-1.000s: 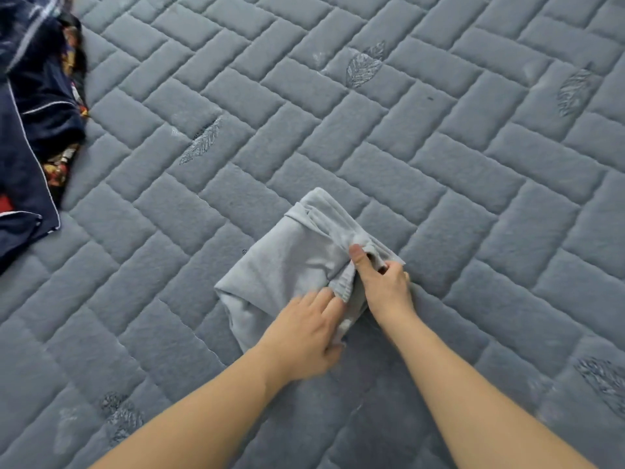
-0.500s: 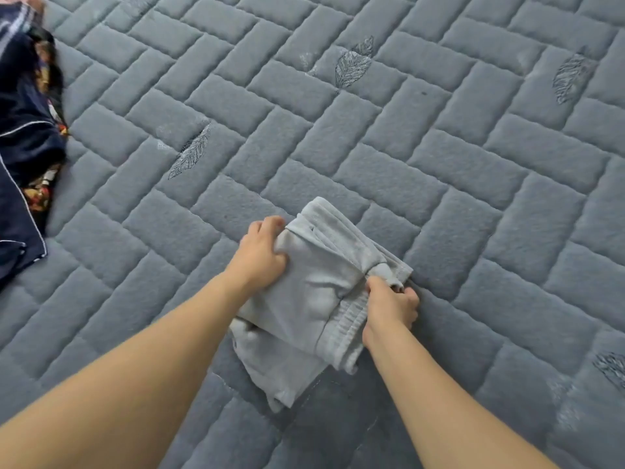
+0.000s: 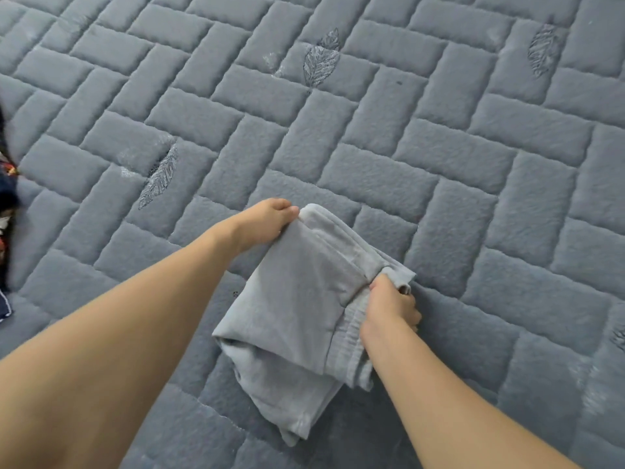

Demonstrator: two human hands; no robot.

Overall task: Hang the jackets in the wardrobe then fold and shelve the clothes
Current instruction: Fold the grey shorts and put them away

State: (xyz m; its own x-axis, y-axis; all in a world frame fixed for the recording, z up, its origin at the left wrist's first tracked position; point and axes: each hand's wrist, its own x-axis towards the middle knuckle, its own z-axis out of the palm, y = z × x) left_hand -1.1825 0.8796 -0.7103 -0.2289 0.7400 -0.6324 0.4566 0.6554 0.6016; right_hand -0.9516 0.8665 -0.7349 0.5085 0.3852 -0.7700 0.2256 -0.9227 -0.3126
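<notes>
Grey folded garment point(image 3: 297, 309) on a quilted blanket point(image 3: 439, 164).
Left hand point(image 3: 267, 220) grips its far corner; right hand point(image 3: 389, 308) seemingly pinches the waistband edge.

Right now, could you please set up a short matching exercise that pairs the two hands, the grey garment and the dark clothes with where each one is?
Things:
1. left hand
2. right hand
3. folded light grey garment
4. dark navy clothes

Places:
A. at the far left edge of the view
B. gripping the garment's far corner
C. lying on the quilted grey-blue bed cover
D. gripping the garment's right edge

Pairs: 1-B, 2-D, 3-C, 4-A
</notes>
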